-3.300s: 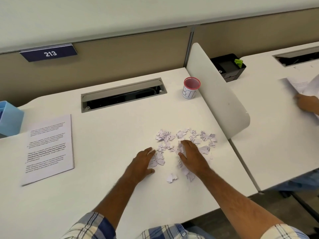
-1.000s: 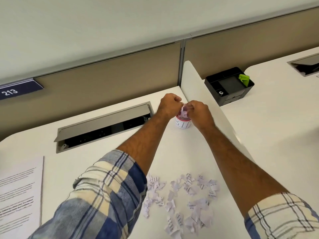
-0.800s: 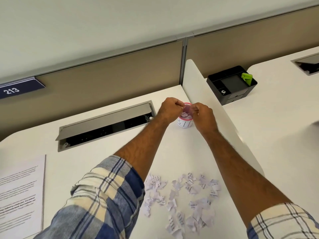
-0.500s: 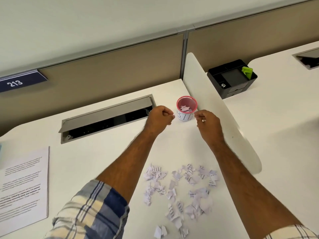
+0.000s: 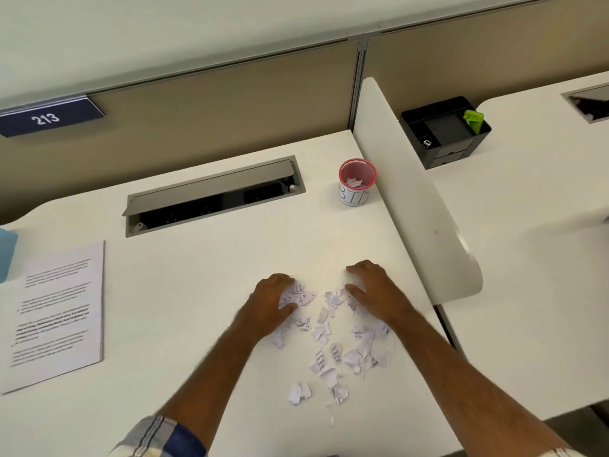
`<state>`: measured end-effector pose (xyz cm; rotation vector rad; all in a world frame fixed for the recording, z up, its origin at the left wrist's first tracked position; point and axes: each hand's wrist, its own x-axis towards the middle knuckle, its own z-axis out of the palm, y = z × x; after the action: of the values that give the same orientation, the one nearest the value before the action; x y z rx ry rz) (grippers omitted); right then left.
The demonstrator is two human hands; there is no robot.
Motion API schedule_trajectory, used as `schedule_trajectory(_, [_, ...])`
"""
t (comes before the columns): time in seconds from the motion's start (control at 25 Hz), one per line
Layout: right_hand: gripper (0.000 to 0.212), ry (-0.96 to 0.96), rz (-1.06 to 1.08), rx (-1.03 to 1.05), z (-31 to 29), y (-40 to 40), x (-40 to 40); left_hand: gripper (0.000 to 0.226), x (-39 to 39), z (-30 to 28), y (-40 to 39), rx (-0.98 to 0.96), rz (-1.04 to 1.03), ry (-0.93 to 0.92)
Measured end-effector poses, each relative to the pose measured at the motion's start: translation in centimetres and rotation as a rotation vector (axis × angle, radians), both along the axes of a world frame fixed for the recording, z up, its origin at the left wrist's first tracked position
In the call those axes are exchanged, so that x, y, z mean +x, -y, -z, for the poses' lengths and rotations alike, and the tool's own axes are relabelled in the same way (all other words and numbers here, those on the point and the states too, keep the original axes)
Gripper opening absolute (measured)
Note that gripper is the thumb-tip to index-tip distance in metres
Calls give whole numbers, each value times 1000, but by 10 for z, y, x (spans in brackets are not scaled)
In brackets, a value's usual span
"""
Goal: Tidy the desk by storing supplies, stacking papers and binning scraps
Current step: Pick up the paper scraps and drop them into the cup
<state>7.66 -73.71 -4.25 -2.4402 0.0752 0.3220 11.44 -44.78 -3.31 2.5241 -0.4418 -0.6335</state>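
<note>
Both hands are down on the white desk top [image 5: 204,291], working at the far edge of a loose scatter of torn white paper scraps with printed text [image 5: 333,344]. The left hand [image 5: 272,300] lies palm down with its fingers curled in, cupped over a small clump of scraps at the scatter's upper left; a few pieces show just beside its fingertips, touching them. The right hand [image 5: 375,290] is also palm down, fingers bent and spread a little, pressing onto scraps at the upper right. Whether either hand has actually closed on any paper I cannot tell; both look half curled rather than clenched. Most of the scraps trail back toward the person, between the two bare forearms, with a few stragglers near the desk's front edge. Farther back, well apart from the hands, stands a small round pink mesh cup with a white hand-lettered label [image 5: 357,183], upright, just beside the white curved divider panel [image 5: 412,199]; a few scraps already lie inside it. A printed white sheet of paper [image 5: 56,311] lies flat at the left of the desk, near a pale blue box [image 5: 6,252] at the frame's edge. A grey cable hatch [image 5: 211,196] sits open along the back. On the neighbouring desk rests a black desk organiser [image 5: 445,131] holding something bright green [image 5: 473,119].
</note>
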Motion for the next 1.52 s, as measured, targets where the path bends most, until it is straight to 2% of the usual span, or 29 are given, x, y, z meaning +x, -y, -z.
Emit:
schedule_trajectory(0.16, [46, 32, -123, -66, -1, -20, -8, 54, -14, 5, 6, -5, -64, 72])
schedule_trajectory(0.36, [31, 109, -213, -115, 0, -38, -13, 33, -14, 2, 17, 20, -89, 167])
schedule_trajectory(0.52, [12, 151, -259, -154, 10, -45, -11, 26, -7, 1, 20, 24, -118, 151])
schedule_trajectory(0.64, [13, 111, -287, -184, 9, -45, -3, 24, -2, -1, 20, 35, -156, 105])
schedule_trajectory(0.72, [15, 71, -227, -131, 5, -44, 1, 19, 1, -1, 20, 4, -188, 97])
schedule_trajectory(0.96, [10, -4, 242, 345, -27, -32, 13, 16, 24, -23, 31, -140, -315, 89])
schedule_trajectory(1.12, [7, -11, 374, 530, -46, -20, 35, 14, 46, -40, 53, -198, -286, 75])
schedule_trajectory(1.32, [10, 131, 433, 542, -68, 4, 92, 13, 90, -69, 96, -251, -178, 110])
schedule_trajectory(1.52, [8, 290, 503, 425, -85, 32, 160, 13, 156, -98, 147, -292, -118, 201])
